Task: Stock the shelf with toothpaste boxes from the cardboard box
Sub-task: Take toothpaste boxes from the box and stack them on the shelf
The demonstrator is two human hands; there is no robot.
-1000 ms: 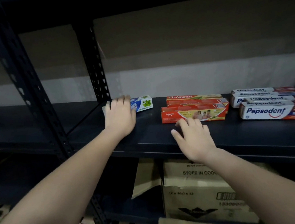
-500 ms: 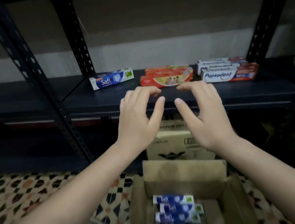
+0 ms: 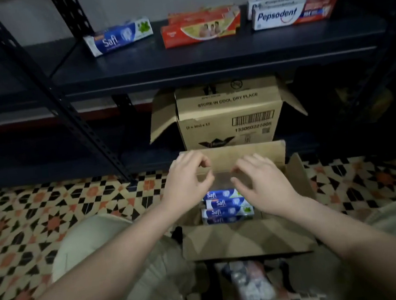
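Fingers of the left hand (image 3: 187, 178) and right hand (image 3: 261, 184) hang loosely curled and apart, holding nothing, over the open cardboard box (image 3: 248, 239). Just below and between them lie the Safi toothpaste boxes (image 3: 224, 206), long axes running left to right. Both hands look equally near; the shelf (image 3: 182, 60) is beyond the fingers.

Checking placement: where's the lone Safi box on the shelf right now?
In the head view, the Safi box lies flat at the left of the shelf, just left of the red boxes, beside a black upright.
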